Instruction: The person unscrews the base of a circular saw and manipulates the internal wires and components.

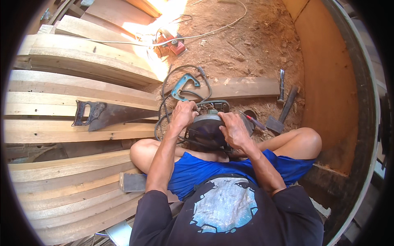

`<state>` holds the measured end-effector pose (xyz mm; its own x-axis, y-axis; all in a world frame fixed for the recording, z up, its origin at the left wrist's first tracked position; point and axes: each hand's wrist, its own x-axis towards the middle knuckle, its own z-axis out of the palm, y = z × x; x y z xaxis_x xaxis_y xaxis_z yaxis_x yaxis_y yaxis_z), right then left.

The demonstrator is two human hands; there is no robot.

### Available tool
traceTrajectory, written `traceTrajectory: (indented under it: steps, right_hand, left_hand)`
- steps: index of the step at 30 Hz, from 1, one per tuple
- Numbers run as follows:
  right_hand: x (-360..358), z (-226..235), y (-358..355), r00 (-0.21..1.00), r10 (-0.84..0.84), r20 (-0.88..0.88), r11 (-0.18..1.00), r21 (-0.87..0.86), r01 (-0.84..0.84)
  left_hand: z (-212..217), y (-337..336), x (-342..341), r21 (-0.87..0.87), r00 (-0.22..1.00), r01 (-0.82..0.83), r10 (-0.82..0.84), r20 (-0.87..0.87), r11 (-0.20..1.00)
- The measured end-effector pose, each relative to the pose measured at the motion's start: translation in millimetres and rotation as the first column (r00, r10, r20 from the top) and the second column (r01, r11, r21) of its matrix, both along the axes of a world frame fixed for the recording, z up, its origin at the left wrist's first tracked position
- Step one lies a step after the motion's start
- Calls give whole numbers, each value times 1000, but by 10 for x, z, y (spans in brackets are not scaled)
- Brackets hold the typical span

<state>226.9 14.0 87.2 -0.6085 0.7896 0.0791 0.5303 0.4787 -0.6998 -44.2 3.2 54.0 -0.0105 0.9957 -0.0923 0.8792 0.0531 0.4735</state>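
A power tool that looks like a circular saw (207,130), with a dark round guard, sits in front of my crossed legs. Its handle is open, with wiring and inner parts (219,107) exposed. My left hand (183,115) pinches at the handle's left end, fingers closed; what they hold is hidden. Over the guard's right side my right hand (236,130) is curled, gripping the saw. A loose teal handle cover (182,85) lies just beyond, beside the looped black cable (164,104). A screwdriver (256,122) with a red and purple handle rests right of my right hand.
Stacked timber beams (61,98) fill the left side, with a handsaw (123,115) on top. A plank (242,88), chisel (281,85) and hammer (283,112) lie ahead on sawdust. A red power tool (176,46) sits farther off. A wooden panel (328,82) stands at right.
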Motion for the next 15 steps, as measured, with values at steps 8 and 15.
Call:
traceTrajectory:
  steps: [8,15]
  right_hand:
    - [30,17,-45,998,-55,20,998,-38,55]
    - [69,-36,26,999,-53,-10,995,-82,52]
  left_hand:
    - [6,-25,9,113,997,71,-71,0,991]
    - [-166,0,3,-44,912,-109,118,393,993]
